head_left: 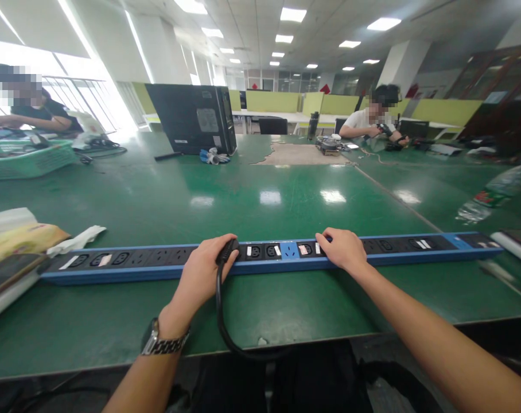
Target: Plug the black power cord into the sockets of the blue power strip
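A long blue and black power strip (289,250) lies across the green table in front of me, with rows of sockets and small white stickers on its face. My left hand (204,267) is closed around a black power plug (227,251), held at the strip just left of its middle. Whether the plug is seated in a socket is hidden. Its thick black cable (221,310) curves down over the table's front edge. Right of the strip's blue socket, my right hand (341,248) grips the strip, thumb and fingers bent over its edges.
A black computer case (195,117) stands at the back, with gloves (214,156) beside it. A green basket (37,160) is at left, a plastic bottle (495,189) at right. Two people work across the table (260,218). Packaging (23,232) lies by the strip's left end.
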`<state>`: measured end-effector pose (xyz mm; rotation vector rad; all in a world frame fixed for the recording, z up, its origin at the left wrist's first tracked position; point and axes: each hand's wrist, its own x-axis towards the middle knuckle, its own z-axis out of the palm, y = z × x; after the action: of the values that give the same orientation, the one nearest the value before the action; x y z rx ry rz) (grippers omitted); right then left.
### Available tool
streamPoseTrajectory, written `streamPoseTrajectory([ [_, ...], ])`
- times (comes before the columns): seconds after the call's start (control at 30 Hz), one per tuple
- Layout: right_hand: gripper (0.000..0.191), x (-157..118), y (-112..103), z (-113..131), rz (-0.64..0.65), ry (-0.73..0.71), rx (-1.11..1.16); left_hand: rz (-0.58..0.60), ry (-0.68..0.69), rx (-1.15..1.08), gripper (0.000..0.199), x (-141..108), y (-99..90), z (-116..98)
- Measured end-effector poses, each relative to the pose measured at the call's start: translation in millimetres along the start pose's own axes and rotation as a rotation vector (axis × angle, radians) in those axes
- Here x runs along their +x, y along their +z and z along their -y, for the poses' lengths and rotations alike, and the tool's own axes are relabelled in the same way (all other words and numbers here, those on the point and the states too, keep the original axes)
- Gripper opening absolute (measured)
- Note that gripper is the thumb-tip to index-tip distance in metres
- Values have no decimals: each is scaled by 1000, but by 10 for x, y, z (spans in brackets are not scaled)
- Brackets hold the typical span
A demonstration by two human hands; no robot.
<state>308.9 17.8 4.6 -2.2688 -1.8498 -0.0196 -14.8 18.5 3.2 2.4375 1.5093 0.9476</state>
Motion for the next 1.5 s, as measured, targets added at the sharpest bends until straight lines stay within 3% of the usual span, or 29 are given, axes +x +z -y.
streamPoseTrajectory([
  [0.2, 47, -11, -20, 16, 6, -1, 0, 35, 73, 61, 39, 14, 19, 72],
  [0.4, 47, -8, 10, 1, 1, 2, -8, 20, 88, 157, 37, -87, 66, -6],
  [0.6, 47, -8, 22, 1, -11, 4, 1, 18, 107, 107, 39, -101, 124, 94],
  [0.8, 47, 1, 22, 10, -12, 11, 1, -89, 129, -5, 32, -130, 116, 111],
  [0.97, 46, -2, 16, 14, -12, 20, 3, -326, -13, -209, 36, 35, 83, -142],
  [1.13, 46, -17, 1, 20, -17, 11, 6, -8, 107, -204, 31, 292, 421, -582],
  [1.2, 45, -18, -2, 20, -28, 6, 9, 62, 114, -143, 28, 344, 566, -720],
  [1.3, 45, -18, -5, 24, -34, -6, 12, 96, 110, -61, 26, 364, 666, -812],
  [1.5, 45, -18, 1, 36, -32, 0, 14, 98, 229, -17, 31, 313, 643, -792],
])
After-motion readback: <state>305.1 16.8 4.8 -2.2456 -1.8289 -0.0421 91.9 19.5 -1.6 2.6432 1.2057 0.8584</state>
